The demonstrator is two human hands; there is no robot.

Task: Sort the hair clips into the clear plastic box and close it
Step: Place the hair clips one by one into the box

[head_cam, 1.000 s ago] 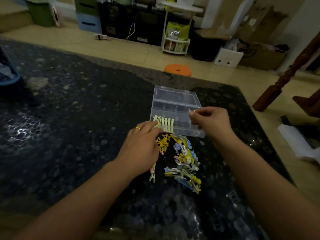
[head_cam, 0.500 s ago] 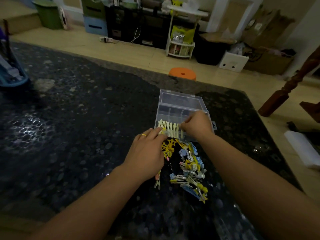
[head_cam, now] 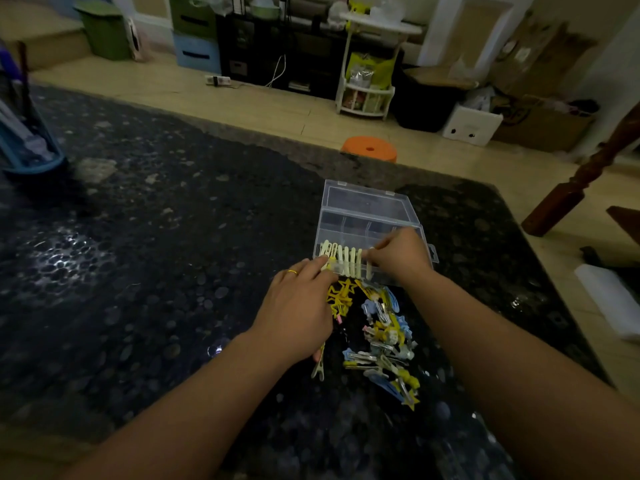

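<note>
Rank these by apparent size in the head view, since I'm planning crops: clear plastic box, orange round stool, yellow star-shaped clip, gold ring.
1. Clear plastic box
2. Orange round stool, though it sits farther away
3. Yellow star-shaped clip, partly hidden
4. Gold ring

A dark speckled tabletop (head_cam: 145, 278) carries an open clear plastic box (head_cam: 367, 209). Just before the box lies a heap of hair clips (head_cam: 384, 337). A blue basket (head_cam: 31, 157) sits at its far left edge.

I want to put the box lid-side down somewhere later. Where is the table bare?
Bare: the dark table left of the left hand, and the strip right of the clear box. Crowded: between the forearms, where the loose clips lie.
</note>
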